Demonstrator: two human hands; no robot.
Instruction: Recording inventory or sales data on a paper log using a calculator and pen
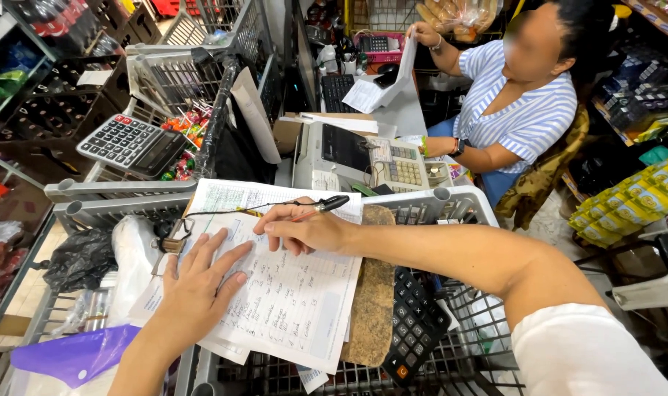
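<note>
Left hand [198,282] flat, fingers spread, pinning handwritten paper sheet [290,293] on brown clipboard [370,308] atop grey crate [451,202]. Right hand [304,231] pinches one black pen [323,206]. Two calculators: one black [414,330], one grey [132,145].

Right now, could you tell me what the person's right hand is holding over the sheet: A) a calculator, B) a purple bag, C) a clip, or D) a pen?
D: the right hand grips a pen above the sheet, while the left hand lies flat on the paper.
</note>
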